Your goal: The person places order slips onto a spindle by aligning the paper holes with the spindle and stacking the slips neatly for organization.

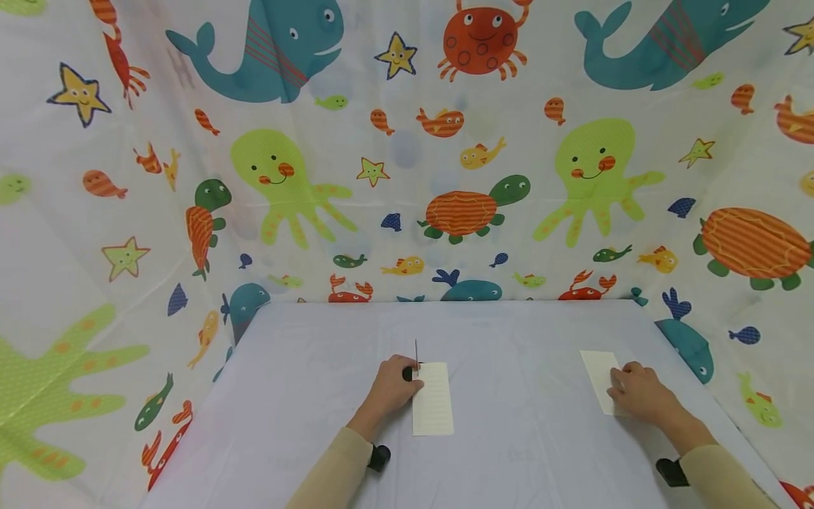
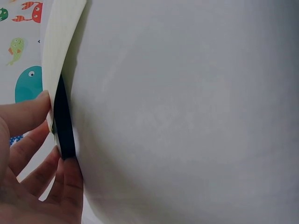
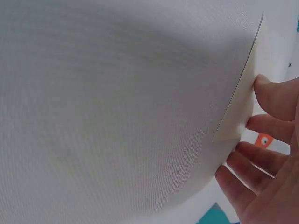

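Note:
My left hand (image 1: pixel 392 387) is left of centre over the white table, pinching a cream paper slip with faint lines (image 1: pixel 434 403) at its upper left. Against the same hand is a dark, flat item (image 2: pixel 65 119), lying behind the slip in the left wrist view; I cannot tell its kind. From near the fingertips a thin dark upright piece (image 1: pixel 416 352) sticks up. At the right, my right hand (image 1: pixel 644 396) holds a second cream slip (image 1: pixel 596 375) by its right side. The right wrist view has the thumb on the face of this slip (image 3: pixel 243 109), fingertips along its edge.
A white cloth (image 1: pixel 509 452) covers the table. Behind it and along both sides hangs a curtain (image 1: pixel 407 261) printed with sea animals. Black wrist straps (image 1: pixel 379 458) are on both forearms, over beige sleeves (image 1: pixel 337 470).

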### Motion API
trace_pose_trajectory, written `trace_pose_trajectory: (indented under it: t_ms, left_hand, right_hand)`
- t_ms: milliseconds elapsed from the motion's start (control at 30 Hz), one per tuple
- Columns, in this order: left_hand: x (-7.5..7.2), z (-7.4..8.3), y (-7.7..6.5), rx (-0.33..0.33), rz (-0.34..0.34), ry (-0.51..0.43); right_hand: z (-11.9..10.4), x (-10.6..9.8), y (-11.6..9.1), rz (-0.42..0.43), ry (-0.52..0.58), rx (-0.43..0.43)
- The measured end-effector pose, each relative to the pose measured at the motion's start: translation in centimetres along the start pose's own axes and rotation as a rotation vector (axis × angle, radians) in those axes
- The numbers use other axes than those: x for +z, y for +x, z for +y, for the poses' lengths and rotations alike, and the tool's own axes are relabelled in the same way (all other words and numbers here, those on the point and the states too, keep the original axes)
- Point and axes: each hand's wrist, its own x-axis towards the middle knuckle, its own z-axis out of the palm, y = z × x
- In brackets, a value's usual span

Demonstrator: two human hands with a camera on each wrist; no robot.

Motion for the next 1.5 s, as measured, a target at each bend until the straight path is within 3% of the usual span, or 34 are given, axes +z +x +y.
trace_pose_trajectory:
  t_ms: [400, 767, 1300, 1500]
  left_hand:
    - [-0.2, -0.2, 0.0, 0.003, 0.0, -0.013]
    - [-0.3, -0.2, 0.0, 0.022, -0.001, -0.024]
    - [-0.1, 0.1, -0.1, 0.03, 0.003, -0.026]
    - [0.1, -0.1, -0.1, 0.027, 0.009, -0.01]
  right_hand:
    - [-0.6, 0.2, 0.1, 0.001, 0.014, 0.036]
    - [-1.4, 0.6, 0.1, 0.016, 0.098, 0.113]
    - [-1.8, 0.3, 0.0, 0.019, 0.098, 0.116]
    - [-2.4, -0.1, 0.2, -0.014, 0.166, 0.123]
